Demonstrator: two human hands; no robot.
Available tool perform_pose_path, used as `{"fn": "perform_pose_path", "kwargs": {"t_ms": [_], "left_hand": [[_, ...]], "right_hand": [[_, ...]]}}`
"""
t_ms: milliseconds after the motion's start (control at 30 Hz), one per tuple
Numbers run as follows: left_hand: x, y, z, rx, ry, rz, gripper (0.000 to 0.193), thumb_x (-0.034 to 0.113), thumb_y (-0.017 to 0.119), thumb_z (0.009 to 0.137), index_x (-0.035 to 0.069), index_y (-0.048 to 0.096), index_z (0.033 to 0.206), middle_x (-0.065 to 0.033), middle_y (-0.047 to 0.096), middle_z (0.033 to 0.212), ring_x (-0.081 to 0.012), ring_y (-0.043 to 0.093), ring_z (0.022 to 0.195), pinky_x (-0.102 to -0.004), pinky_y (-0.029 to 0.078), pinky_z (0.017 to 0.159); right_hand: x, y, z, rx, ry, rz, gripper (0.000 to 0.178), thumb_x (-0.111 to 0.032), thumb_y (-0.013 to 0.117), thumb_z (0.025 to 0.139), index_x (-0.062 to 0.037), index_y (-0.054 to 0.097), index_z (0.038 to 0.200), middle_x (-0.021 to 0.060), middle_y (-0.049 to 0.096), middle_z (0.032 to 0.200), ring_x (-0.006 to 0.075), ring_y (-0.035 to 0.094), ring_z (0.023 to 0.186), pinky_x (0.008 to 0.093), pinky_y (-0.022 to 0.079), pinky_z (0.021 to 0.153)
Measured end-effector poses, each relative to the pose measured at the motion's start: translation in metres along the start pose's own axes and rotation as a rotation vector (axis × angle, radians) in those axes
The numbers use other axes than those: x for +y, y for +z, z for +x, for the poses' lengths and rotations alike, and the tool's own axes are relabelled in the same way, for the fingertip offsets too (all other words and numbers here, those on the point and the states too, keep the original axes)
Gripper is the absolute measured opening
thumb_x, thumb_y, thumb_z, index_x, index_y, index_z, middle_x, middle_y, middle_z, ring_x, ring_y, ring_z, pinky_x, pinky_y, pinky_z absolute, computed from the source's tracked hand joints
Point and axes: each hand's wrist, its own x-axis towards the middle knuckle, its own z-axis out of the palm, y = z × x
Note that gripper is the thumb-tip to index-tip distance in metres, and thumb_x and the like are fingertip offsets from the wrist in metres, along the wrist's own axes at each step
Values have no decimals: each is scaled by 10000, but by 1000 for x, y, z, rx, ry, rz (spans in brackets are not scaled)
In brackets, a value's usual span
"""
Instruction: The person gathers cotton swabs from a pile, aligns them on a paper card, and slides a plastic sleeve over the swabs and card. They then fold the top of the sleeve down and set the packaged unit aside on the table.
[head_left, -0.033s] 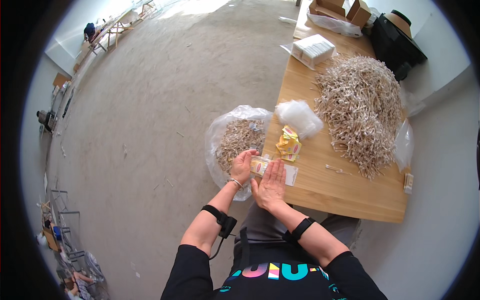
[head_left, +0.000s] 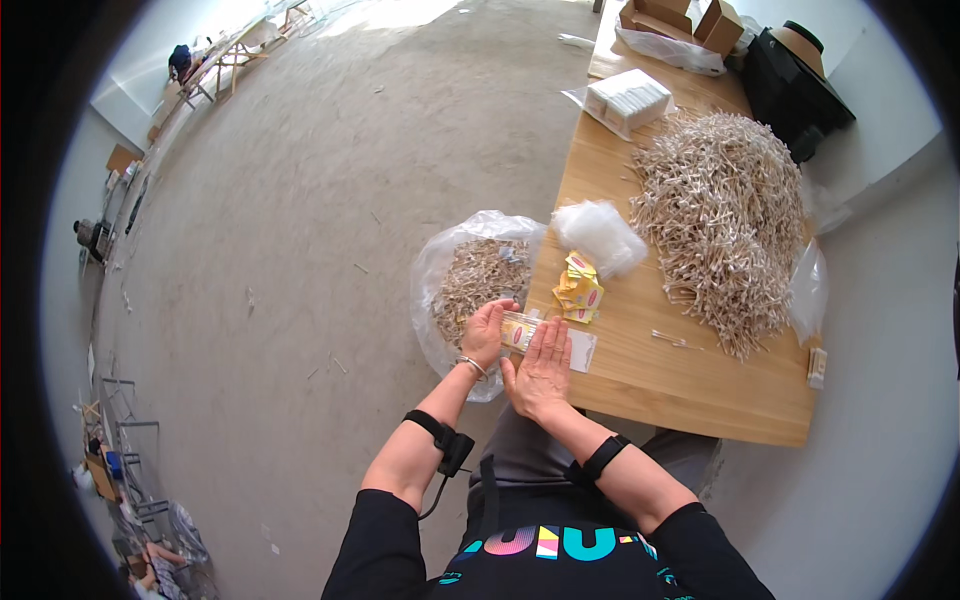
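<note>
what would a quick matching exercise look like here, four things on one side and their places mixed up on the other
Things
1. clear packet
2. yellow cards
3. clear plastic bag
4. big swab pile

Places
A. beyond the right hand, in a small heap on the table
B. across the right part of the table, toward the wall
C. between the left hand and the right hand
D. beside the table's left edge, with swabs inside

Pairs: 1-C, 2-A, 3-D, 4-B
</note>
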Motion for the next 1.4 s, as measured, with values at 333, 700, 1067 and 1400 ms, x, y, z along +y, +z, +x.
{"fn": "perform_pose_path", "kwargs": {"t_ms": [333, 700, 1067, 1400], "left_hand": [[10, -5, -4, -47, -118, -231, 397, 285, 356, 994, -29, 503, 1187, -127, 592, 1147, -164, 573, 1017, -298, 467, 896], [8, 3, -4, -61, -12, -50, 402, 321, 389, 984, -5, 524, 1175, -91, 604, 1116, -139, 553, 1014, -274, 441, 897], [-11, -12, 4, -1, -54, -46, 341, 275, 434, 972, -12, 535, 1126, -135, 618, 1084, -171, 607, 961, -285, 504, 817], [60, 113, -36, -8, 773, 1143, 407, 126, 613, 778, 79, 532, 1173, -104, 512, 1245, -296, 377, 1259, -465, 152, 1111]], "right_hand": [[13, -5, 21, 263, -77, 719, 659, -250, 446, 880, 85, 168, 1376, 267, 168, 1440, 390, 128, 1366, 417, 108, 1119], [-11, 8, 32, 223, -113, 836, 664, -213, 469, 849, 71, 178, 1375, 266, 141, 1451, 400, 75, 1377, 451, 76, 1121], [119, -51, 27, 545, 52, 49, 596, 50, 455, 628, -43, 490, 1215, 170, 455, 1272, 314, 373, 1231, 431, 236, 1066], [185, -69, -32, 524, 112, 161, 129, -82, 597, 778, -62, 644, 897, 109, 568, 969, 302, 533, 956, 402, 418, 852]]}}
